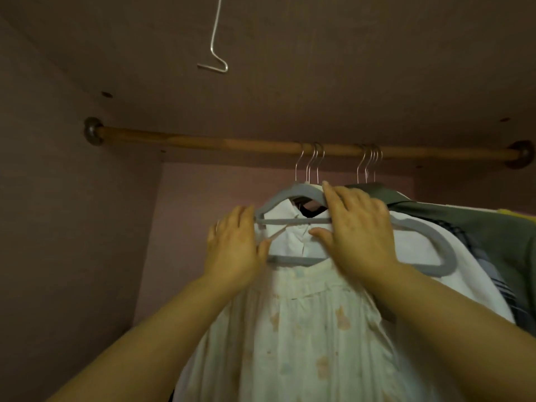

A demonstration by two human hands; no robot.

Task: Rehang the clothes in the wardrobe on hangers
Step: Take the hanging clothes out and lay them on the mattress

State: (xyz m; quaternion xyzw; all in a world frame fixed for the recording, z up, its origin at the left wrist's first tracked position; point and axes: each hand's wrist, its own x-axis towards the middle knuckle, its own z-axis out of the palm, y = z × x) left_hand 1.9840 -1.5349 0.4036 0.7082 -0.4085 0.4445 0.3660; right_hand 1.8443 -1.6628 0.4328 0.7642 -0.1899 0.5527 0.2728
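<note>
Wardrobe walls enclose a wooden rail across mid-frame. At centre, left hand and right hand grasp the grey hanger bearing a pale dress. It looks hooked on, so straightening the shoulders seems next.

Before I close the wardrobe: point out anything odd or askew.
The pale floral dress sits crooked: the grey hanger has one shoulder bare, outside the fabric. A bent wire hook dangles above, carrying nothing.
</note>
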